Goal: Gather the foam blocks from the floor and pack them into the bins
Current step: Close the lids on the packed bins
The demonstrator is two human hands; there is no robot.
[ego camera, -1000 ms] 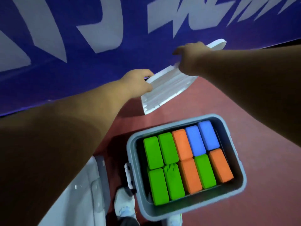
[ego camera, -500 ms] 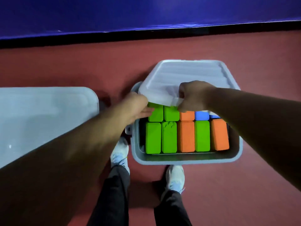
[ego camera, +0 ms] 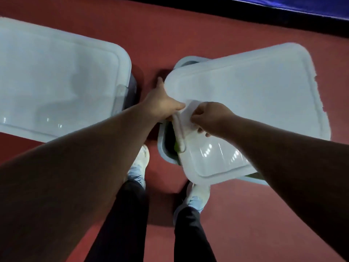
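Note:
A white translucent lid lies askew over the grey bin, covering almost all of it. Only a sliver of a green foam block shows in the gap at the bin's left side; the other blocks are hidden. My left hand holds the lid's left edge, thumb on top and fingers under it. My right hand grips the lid near its near-left part, fingers curled on it.
A second bin closed with a white lid stands to the left on the red floor. My legs and white shoes stand just in front of the bins. A dark wall base and blue banner run along the back.
The lid, held up by the wall a second ago, has come down over the bin and now hides the blocks. Both hands stayed on it. My view tilted downward.

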